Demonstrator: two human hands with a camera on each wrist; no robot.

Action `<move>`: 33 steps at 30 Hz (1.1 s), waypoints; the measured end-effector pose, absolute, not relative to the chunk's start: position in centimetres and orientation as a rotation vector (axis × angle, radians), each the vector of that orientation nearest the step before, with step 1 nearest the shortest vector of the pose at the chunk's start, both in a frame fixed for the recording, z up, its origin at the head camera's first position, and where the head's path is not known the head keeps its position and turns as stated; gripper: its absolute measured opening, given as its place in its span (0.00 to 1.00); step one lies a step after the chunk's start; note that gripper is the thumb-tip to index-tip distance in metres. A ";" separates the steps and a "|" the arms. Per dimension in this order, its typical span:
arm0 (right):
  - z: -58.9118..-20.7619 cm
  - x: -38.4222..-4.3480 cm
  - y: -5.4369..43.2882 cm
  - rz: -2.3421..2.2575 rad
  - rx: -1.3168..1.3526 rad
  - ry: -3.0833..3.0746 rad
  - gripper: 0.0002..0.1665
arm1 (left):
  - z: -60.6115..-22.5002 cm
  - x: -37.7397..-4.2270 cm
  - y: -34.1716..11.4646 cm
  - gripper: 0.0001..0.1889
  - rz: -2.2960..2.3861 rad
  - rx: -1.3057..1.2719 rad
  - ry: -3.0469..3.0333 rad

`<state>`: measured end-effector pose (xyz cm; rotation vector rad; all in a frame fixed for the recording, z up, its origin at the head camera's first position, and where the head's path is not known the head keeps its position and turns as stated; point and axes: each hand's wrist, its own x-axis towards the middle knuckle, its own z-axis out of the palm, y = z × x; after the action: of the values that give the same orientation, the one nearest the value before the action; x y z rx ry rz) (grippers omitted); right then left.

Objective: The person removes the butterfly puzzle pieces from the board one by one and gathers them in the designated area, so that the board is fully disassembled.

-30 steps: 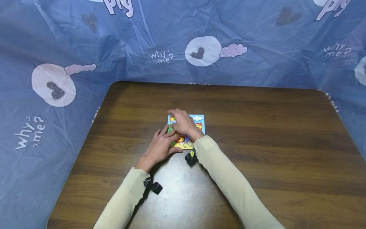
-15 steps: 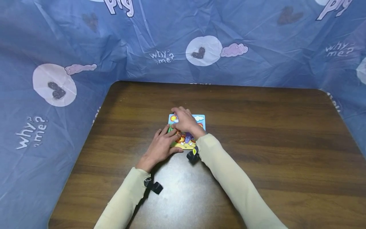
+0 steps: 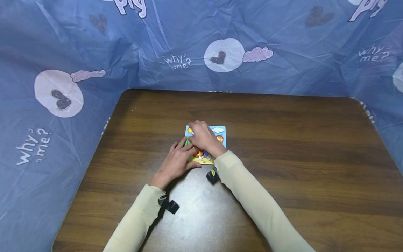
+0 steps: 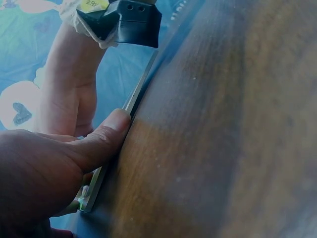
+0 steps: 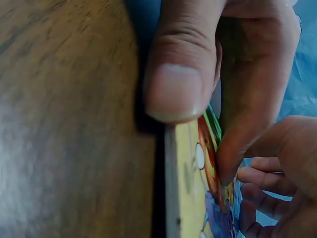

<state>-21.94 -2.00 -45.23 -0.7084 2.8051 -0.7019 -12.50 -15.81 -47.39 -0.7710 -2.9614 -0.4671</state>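
Note:
A square picture puzzle board (image 3: 206, 162), with a sun, clouds and bright cartoon shapes, lies flat on the table under both hands. My left hand (image 3: 175, 162) steadies its near left corner: the thumb (image 4: 101, 141) presses against the near edge, and the fingers reach along the left side onto the picture. Above the board's left half arches my right hand (image 3: 204, 136), fingers bent down towards the surface. In the right wrist view, the right hand's curled fingers (image 5: 265, 191) are close to the board; the left hand partly hides them, and I cannot tell whether they pinch anything.
The brown wooden table (image 3: 283, 147) extends widely around the board. A blue printed cloth (image 3: 176, 38) hangs behind and beside it. Small black cameras sit on both wrists, the right one (image 3: 212, 176) close to the board's near edge.
My right hand lifted slightly up and right, uncovering more of the sun, then came back down left over the board. The left hand and the board have stayed in place.

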 end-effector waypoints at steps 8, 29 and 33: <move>-45.1 -22.4 -2.1 -0.794 -0.664 2.776 0.33 | -47.5 -12.5 -15.9 0.30 -0.448 -0.770 -2.958; -44.4 -23.2 -2.3 -0.840 -0.551 2.657 0.43 | -47.5 -12.6 -15.9 0.32 -0.422 -0.797 -2.947; -44.5 -23.3 -2.3 -0.827 -0.565 2.653 0.41 | -47.4 -12.5 -15.9 0.33 -0.430 -0.793 -2.956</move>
<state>-23.28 -2.30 -44.48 -0.5654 2.6534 -0.8272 -12.54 -15.88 -47.43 -0.7926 -2.9563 -0.4304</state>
